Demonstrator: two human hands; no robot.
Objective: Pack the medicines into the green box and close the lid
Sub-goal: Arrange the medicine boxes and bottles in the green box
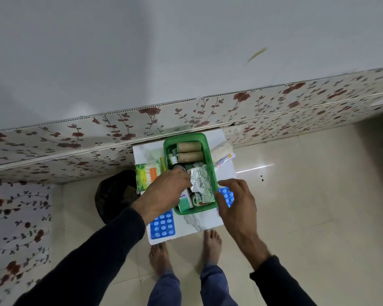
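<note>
On the far left of the white counter [208, 226] lies a green and orange packet [146, 176], and nearer me a blue blister strip [163, 225] sits flat by the front edge. My left hand [164, 191] reaches over the left rim of the green box [209, 161], its grip pinched on a silver foil strip [201, 183] that rests on top of the medicines already inside. Two brown rolls [189, 152] lie side by side at the far end of the box. My right hand [236, 203] hovers just beside the right wall, fingers spread wide and holding nothing, above a second blue strip [227, 195]. A white tube [223, 161] lies beyond it.
</note>
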